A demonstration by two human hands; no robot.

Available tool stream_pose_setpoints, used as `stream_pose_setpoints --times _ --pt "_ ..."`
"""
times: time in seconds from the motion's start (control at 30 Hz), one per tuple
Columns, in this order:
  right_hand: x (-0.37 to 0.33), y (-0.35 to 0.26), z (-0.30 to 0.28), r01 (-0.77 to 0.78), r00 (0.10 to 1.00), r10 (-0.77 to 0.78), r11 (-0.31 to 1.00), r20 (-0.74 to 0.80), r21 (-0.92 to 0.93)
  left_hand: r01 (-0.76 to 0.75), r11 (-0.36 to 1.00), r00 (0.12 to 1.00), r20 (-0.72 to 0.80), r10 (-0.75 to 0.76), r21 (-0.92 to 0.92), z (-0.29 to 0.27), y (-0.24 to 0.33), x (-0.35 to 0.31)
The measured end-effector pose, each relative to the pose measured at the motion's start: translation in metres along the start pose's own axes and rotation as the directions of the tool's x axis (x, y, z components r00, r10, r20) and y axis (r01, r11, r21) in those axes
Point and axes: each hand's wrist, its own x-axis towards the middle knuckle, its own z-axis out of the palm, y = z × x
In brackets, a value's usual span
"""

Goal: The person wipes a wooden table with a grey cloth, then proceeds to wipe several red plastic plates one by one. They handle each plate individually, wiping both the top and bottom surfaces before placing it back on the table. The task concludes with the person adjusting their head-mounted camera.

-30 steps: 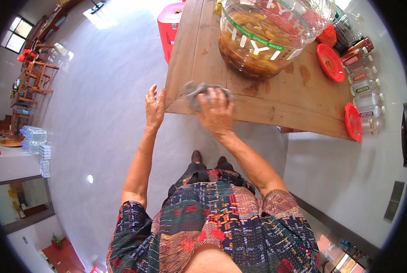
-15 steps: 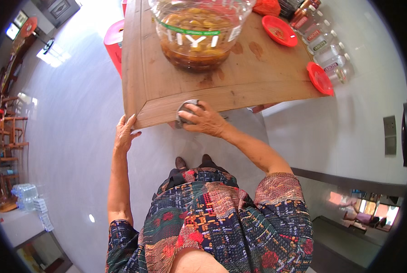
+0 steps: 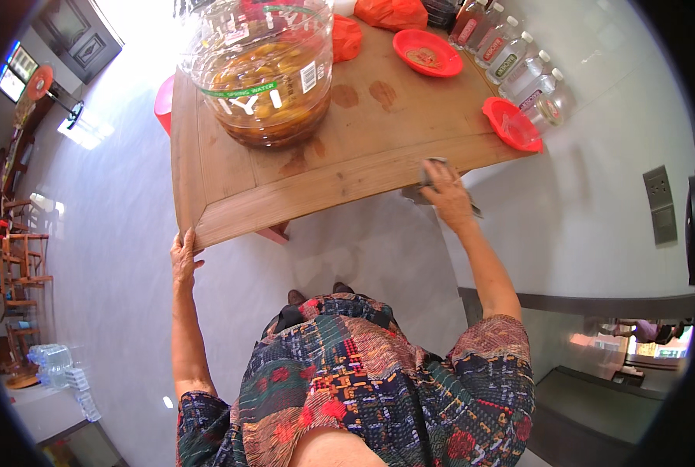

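Observation:
At the near left corner of the wooden table, my left hand grips the edge, fingers on top and thumb below. My right hand presses a grey cloth onto the front edge, toward the right end; part of the cloth hangs below the edge. The hand is slightly blurred. Behind the edge, on the left half of the tabletop, stands a big clear plastic jug with yellow-brown fruit in dark liquid. Wet brown marks spot the wood to the right of it.
Two red plastic dishes, one farther back and one at the right corner, sit near several clear bottles along the wall. Red bags lie at the back. A pink stool stands left of the table.
My right hand has slid the cloth rightward along the front edge. My left hand stays on the corner. The view has shifted, so the jug and dishes appear farther left.

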Motion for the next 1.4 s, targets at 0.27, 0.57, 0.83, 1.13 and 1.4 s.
stream_pose_setpoints --times 0.27,0.57,0.83,1.13,1.4 --pt "-0.008 0.103 -0.039 -0.776 0.597 0.783 0.507 0.177 0.374 -0.025 0.998 0.985 -0.167 0.033 0.052 0.012 0.005 -0.016" --pt "0.098 -0.088 0.047 -0.272 0.962 0.274 0.952 0.002 0.139 -0.033 0.999 0.982 -0.184 0.033 0.008 0.015 -0.002 -0.014" --pt "0.19 -0.242 0.041 -0.065 0.996 0.044 0.946 0.073 0.317 -0.263 0.959 0.952 -0.188 0.24 -0.106 0.02 -0.008 -0.011" --pt "0.289 -0.362 0.05 0.264 0.957 -0.29 0.839 -0.019 0.476 -0.399 0.906 0.917 0.029 0.399 0.143 0.021 -0.049 0.009" --pt "0.3 -0.39 0.022 0.499 0.806 -0.591 0.643 -0.039 0.58 -0.143 0.989 0.874 0.472 0.112 0.032 -0.095 -0.051 0.008"
